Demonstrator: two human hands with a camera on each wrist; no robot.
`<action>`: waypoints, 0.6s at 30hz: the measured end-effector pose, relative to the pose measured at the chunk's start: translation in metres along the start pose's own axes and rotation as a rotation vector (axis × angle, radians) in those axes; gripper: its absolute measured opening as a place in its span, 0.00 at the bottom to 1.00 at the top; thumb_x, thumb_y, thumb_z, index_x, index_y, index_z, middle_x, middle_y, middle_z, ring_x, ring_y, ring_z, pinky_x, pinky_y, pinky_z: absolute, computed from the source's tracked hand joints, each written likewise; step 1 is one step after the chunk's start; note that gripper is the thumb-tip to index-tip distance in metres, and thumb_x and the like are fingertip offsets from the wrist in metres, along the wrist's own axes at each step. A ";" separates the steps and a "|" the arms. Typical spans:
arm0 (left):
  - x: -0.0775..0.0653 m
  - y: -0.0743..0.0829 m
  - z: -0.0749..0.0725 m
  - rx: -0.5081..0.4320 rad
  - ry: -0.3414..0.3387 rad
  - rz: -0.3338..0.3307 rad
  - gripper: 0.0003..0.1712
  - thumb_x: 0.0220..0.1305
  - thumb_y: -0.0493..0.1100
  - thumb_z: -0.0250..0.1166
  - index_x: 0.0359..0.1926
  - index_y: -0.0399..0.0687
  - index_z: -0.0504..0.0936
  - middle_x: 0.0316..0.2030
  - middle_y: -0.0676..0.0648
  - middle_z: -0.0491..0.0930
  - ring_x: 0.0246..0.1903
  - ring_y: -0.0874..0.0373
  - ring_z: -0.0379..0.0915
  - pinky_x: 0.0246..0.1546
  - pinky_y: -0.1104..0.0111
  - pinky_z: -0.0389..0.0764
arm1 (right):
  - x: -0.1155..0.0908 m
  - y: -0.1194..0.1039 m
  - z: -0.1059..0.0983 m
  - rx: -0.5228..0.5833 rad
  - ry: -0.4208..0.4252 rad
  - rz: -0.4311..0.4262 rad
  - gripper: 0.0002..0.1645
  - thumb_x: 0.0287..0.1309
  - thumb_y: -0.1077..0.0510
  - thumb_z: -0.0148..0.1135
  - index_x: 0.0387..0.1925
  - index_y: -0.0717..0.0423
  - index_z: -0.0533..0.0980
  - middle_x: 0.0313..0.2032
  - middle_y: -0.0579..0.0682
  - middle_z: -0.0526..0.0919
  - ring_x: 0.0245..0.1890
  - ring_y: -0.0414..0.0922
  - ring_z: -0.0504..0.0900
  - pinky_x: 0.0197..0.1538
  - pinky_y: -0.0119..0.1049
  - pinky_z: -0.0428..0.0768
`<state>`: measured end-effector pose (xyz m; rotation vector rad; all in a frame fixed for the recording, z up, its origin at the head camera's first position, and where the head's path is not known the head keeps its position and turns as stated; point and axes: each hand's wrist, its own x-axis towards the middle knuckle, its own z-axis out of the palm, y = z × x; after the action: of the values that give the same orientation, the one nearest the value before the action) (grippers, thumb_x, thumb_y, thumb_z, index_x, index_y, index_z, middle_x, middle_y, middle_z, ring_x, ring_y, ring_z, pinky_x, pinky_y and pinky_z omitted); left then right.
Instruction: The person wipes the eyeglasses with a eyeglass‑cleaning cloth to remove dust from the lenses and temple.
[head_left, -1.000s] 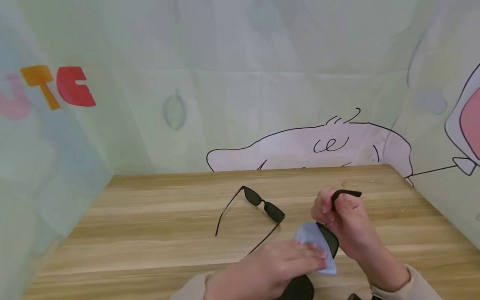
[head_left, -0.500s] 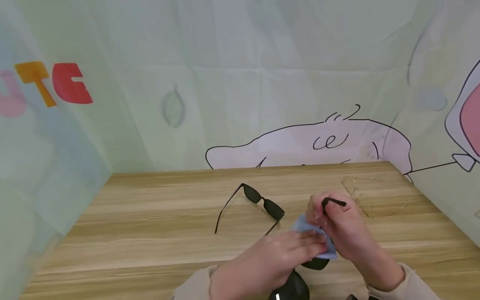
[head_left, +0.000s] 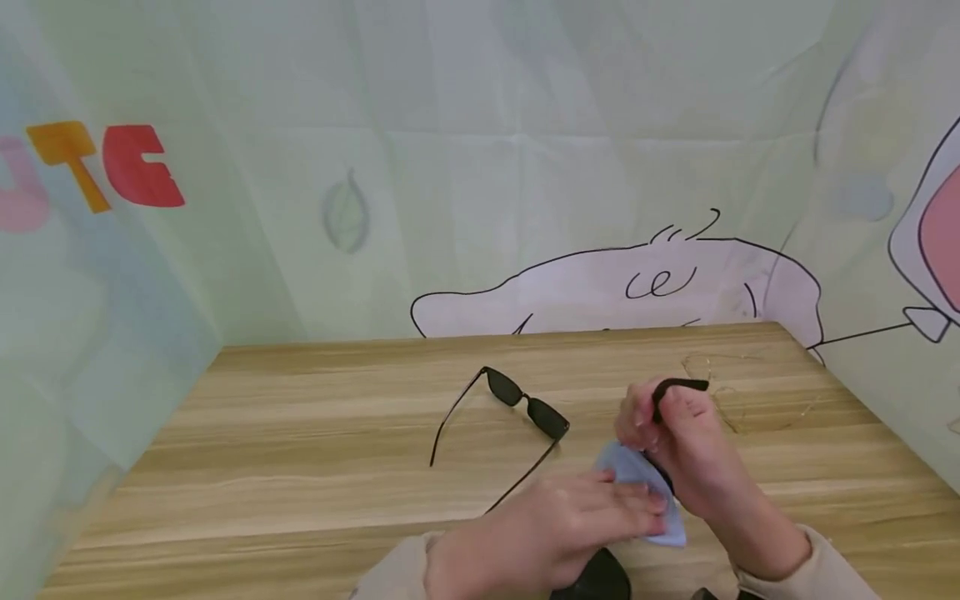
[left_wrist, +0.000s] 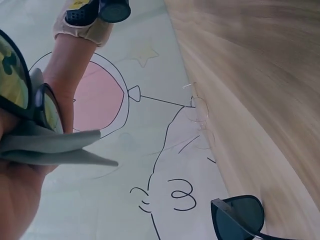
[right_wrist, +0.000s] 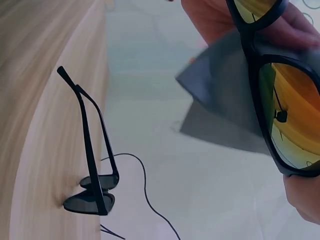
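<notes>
A pair of black sunglasses (right_wrist: 255, 60) is in my right hand (head_left: 693, 446), which grips it by a folded temple (head_left: 684, 384) near the frame. My left hand (head_left: 573, 517) holds a folded light-blue cleaning cloth (head_left: 628, 463) against a lens. Most of that lens is hidden by the cloth in the head view. In the right wrist view the lenses (right_wrist: 290, 115) reflect yellow and orange, and the cloth (right_wrist: 225, 90) lies behind the frame. Left of the hands, a second pair of sunglasses (head_left: 547, 419) lies on the table with its temples spread.
On the wooden table (head_left: 300, 433), a thin gold wire-like thing (head_left: 737, 432) lies behind my right hand. A black shape (head_left: 600, 577) shows below my left hand. A printed fabric backdrop (head_left: 465, 192) stands behind the table.
My hands keep hold of the cloth and the sunglasses. The cloth has slid slightly back and forth over the lens, ending a little lower and right, while the frame tilted and turned back.
</notes>
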<state>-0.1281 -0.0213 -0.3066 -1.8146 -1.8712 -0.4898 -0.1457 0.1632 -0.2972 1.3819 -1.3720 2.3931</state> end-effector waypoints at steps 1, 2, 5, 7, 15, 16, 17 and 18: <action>0.000 0.000 -0.001 -0.033 -0.009 0.003 0.23 0.56 0.30 0.61 0.55 0.43 0.76 0.54 0.51 0.77 0.58 0.65 0.67 0.64 0.73 0.59 | 0.000 -0.001 -0.001 -0.001 -0.001 -0.004 0.19 0.72 0.59 0.34 0.32 0.64 0.69 0.22 0.54 0.56 0.21 0.47 0.55 0.24 0.37 0.51; -0.001 0.000 -0.002 -0.059 -0.009 0.008 0.22 0.57 0.30 0.61 0.55 0.42 0.76 0.54 0.51 0.77 0.57 0.66 0.68 0.64 0.74 0.59 | 0.001 -0.002 -0.002 -0.002 -0.004 -0.009 0.19 0.72 0.58 0.34 0.32 0.65 0.68 0.21 0.53 0.56 0.20 0.47 0.54 0.23 0.37 0.51; -0.002 -0.001 -0.003 -0.124 0.034 0.007 0.19 0.58 0.30 0.61 0.52 0.40 0.77 0.51 0.50 0.79 0.55 0.65 0.71 0.61 0.77 0.62 | 0.000 -0.005 -0.005 -0.006 -0.004 -0.016 0.19 0.72 0.58 0.35 0.32 0.65 0.69 0.22 0.53 0.56 0.21 0.46 0.54 0.23 0.36 0.50; -0.003 -0.001 -0.001 -0.121 0.081 0.004 0.18 0.57 0.29 0.62 0.50 0.40 0.78 0.49 0.50 0.80 0.52 0.64 0.73 0.59 0.78 0.64 | 0.000 -0.007 -0.006 0.006 -0.003 -0.013 0.19 0.71 0.58 0.36 0.33 0.65 0.71 0.22 0.53 0.56 0.21 0.46 0.54 0.23 0.35 0.50; -0.002 0.003 0.001 0.033 0.120 -0.037 0.20 0.51 0.30 0.65 0.48 0.42 0.79 0.44 0.51 0.82 0.47 0.63 0.76 0.56 0.79 0.67 | 0.000 -0.010 -0.006 0.021 -0.003 0.026 0.19 0.71 0.58 0.37 0.37 0.63 0.74 0.22 0.52 0.56 0.21 0.46 0.54 0.24 0.36 0.49; -0.002 0.004 0.000 0.046 0.115 -0.046 0.20 0.51 0.30 0.66 0.48 0.42 0.79 0.45 0.51 0.81 0.48 0.63 0.76 0.55 0.79 0.68 | 0.000 -0.010 -0.006 0.014 -0.002 0.021 0.19 0.71 0.58 0.37 0.37 0.63 0.74 0.23 0.52 0.57 0.21 0.46 0.55 0.24 0.36 0.50; -0.002 0.004 0.000 0.059 0.111 -0.052 0.21 0.51 0.30 0.66 0.49 0.42 0.79 0.46 0.50 0.81 0.48 0.63 0.76 0.55 0.79 0.68 | 0.000 -0.010 -0.005 0.011 -0.001 0.017 0.18 0.71 0.59 0.38 0.37 0.63 0.75 0.23 0.52 0.58 0.22 0.46 0.55 0.24 0.36 0.50; -0.002 0.005 -0.001 0.082 0.105 -0.059 0.22 0.51 0.30 0.66 0.49 0.42 0.79 0.47 0.50 0.81 0.49 0.62 0.75 0.55 0.78 0.69 | 0.000 -0.009 -0.004 0.008 0.000 0.013 0.17 0.70 0.60 0.39 0.37 0.63 0.75 0.23 0.53 0.59 0.22 0.46 0.55 0.24 0.37 0.51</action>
<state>-0.1235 -0.0227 -0.3073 -1.6533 -1.8509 -0.5114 -0.1446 0.1711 -0.2919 1.3786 -1.3777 2.4093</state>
